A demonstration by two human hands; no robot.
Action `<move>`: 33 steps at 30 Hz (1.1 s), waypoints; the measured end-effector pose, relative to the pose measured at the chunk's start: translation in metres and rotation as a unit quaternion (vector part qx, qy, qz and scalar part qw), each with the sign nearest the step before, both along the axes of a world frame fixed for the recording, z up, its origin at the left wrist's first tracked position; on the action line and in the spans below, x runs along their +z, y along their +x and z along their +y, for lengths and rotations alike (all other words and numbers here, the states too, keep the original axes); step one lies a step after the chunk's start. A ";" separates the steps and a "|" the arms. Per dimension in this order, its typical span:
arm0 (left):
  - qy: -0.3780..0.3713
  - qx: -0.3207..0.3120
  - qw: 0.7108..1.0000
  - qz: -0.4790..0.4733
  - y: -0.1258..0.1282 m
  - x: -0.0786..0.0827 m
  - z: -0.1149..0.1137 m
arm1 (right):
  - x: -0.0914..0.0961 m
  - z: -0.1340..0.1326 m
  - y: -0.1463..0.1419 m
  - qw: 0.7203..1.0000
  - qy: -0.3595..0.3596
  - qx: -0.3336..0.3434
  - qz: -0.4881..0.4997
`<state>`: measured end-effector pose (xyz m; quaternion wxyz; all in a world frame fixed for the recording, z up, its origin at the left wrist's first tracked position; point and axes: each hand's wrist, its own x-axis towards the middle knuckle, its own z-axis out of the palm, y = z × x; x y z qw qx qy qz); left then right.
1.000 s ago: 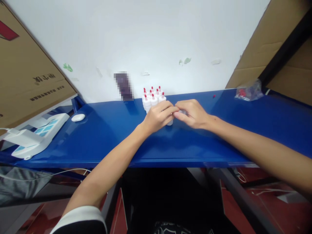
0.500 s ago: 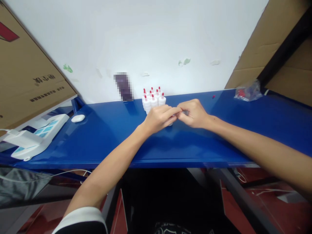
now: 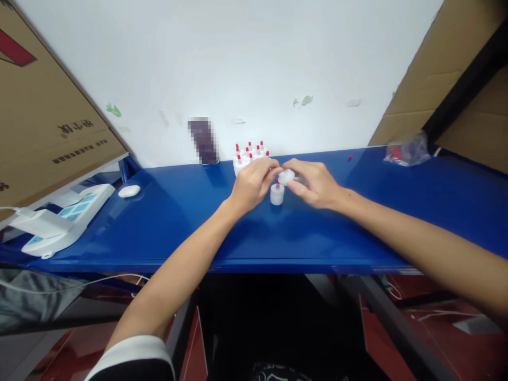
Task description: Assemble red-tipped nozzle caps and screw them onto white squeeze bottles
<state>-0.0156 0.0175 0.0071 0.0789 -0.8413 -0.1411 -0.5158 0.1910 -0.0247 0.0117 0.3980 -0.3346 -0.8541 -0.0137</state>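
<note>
Above the table's middle, my right hand (image 3: 313, 182) grips a small white plastic bottle (image 3: 286, 177) between thumb and fingers, tilted toward my left hand. The fingers of my left hand (image 3: 256, 180) are closed in a pinch beside that bottle; what they hold, if anything, is too small to make out. Just below and between the hands, another white bottle with a red tip (image 3: 277, 194) stands upright on the blue table (image 3: 190, 211). Behind my left hand is a cluster of several red-tipped white bottles (image 3: 240, 165), partly hidden by it.
A phone (image 3: 204, 142) leans on the wall. To the left lie a white earbud case (image 3: 129, 191) and a power strip (image 3: 85, 209) with a charger. A clear bag with red pieces (image 3: 407, 151) and one small red piece (image 3: 350, 158) are at the back right. Cardboard flanks both sides.
My hands have drawn slightly apart and the fingers of my right hand have opened out around the white bottle, which now shows. The standing red-tipped bottle below has come into clear view.
</note>
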 end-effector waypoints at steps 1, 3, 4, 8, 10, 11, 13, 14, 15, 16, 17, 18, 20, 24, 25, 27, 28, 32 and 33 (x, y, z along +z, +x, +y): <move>-0.003 0.011 1.000 -0.011 -0.001 0.000 0.002 | -0.001 0.002 0.001 1.000 -0.012 -0.004 0.001; -0.002 0.031 0.999 -0.026 -0.002 0.000 0.005 | -0.004 0.006 0.003 0.999 -0.031 -0.012 0.000; 0.002 0.037 0.999 -0.030 -0.003 0.001 0.007 | -0.005 0.008 0.004 0.999 -0.036 -0.015 -0.003; 0.023 0.043 0.999 -0.009 -0.006 0.002 0.010 | -0.006 0.011 0.005 0.998 -0.042 -0.029 -0.028; 0.023 0.047 0.998 0.020 -0.006 0.001 0.010 | -0.006 0.010 0.003 0.997 -0.050 -0.050 -0.044; 0.020 0.049 0.998 0.035 -0.005 -0.001 0.010 | -0.007 0.010 0.002 0.995 -0.059 -0.066 -0.055; 0.013 0.046 0.997 0.058 -0.002 -0.004 0.010 | -0.009 0.010 0.001 0.988 -0.077 -0.106 -0.084; 0.009 0.042 0.997 0.067 -0.001 -0.005 0.010 | -0.011 0.011 0.001 0.984 -0.083 -0.124 -0.098; 0.007 0.037 0.997 0.074 0.001 -0.006 0.010 | -0.013 0.013 0.001 0.981 -0.085 -0.137 -0.108; 0.006 0.033 0.996 0.080 0.002 -0.007 0.010 | -0.016 0.015 0.003 0.980 -0.082 -0.144 -0.112; 0.008 0.029 0.996 0.084 0.004 -0.008 0.010 | -0.018 0.017 0.004 0.980 -0.074 -0.146 -0.110; 0.010 0.025 0.996 0.086 0.005 -0.008 0.010 | -0.020 0.020 0.005 0.982 -0.063 -0.146 -0.102; 0.013 0.017 0.997 0.081 0.006 -0.009 0.009 | -0.022 0.023 0.008 0.986 -0.036 -0.140 -0.079; 0.002 -0.005 1.000 0.028 0.006 -0.008 0.007 | -0.019 0.024 0.009 0.993 0.004 -0.106 -0.055; -0.001 -0.009 1.000 0.010 0.006 -0.008 0.006 | -0.017 0.024 0.009 0.993 0.008 -0.099 -0.056; -0.002 -0.015 1.000 -0.025 0.006 -0.007 0.004 | -0.014 0.023 0.008 0.993 0.012 -0.101 -0.062; 0.001 -0.017 0.999 -0.039 0.007 -0.006 0.003 | -0.013 0.022 0.008 0.992 0.015 -0.107 -0.064; 0.004 -0.030 0.998 -0.049 0.009 -0.004 -0.003 | -0.008 0.016 0.006 0.991 0.037 -0.119 -0.054; 0.002 -0.035 0.998 -0.043 0.010 -0.004 -0.004 | -0.007 0.014 0.005 0.991 0.040 -0.118 -0.049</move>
